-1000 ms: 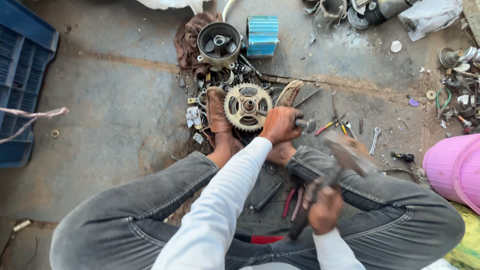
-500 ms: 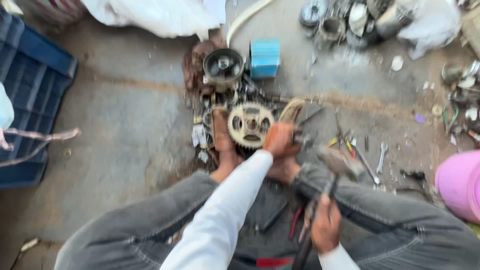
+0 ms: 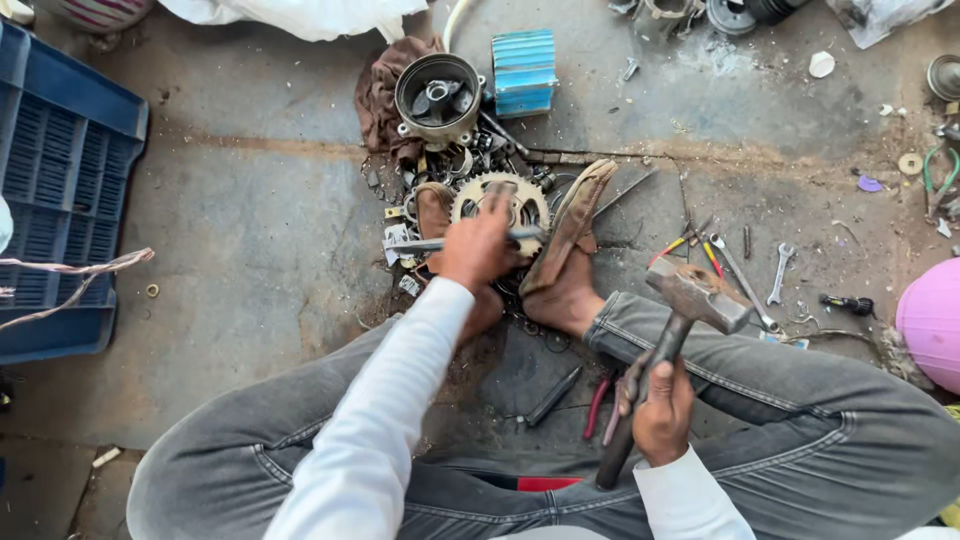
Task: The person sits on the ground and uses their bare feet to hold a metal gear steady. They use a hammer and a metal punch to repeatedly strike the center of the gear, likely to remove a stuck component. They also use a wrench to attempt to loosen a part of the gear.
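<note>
Sprocket (image 3: pixel 503 205), a toothed steel wheel, lies flat on the concrete floor (image 3: pixel 250 230) amid loose engine parts, pinned between the person's two sandalled feet. The left hand (image 3: pixel 478 250) has its fingers clamped around a thin metal rod (image 3: pixel 420 243) laid sideways across the sprocket's near edge, apparently as a punch or drift. The right hand (image 3: pixel 665 410) grips the handle of a hammer (image 3: pixel 697 293), fingers wrapped tight, with the head lifted above the right knee.

By the look of it, the step in hand is driving something at the sprocket with rod and hammer; a strike would call for the rod held steady and the hammer head meeting the rod's end squarely, well off the left knuckles.

Room is tight near the sprocket: a round metal housing (image 3: pixel 438 97) and a blue finned block (image 3: pixel 524 70) sit just beyond it, the right sandal (image 3: pixel 572 230) leans against its right side, and pliers and a spanner (image 3: pixel 779 272) lie to the right. Open floor stretches left toward a blue plastic crate (image 3: pixel 60 200).
</note>
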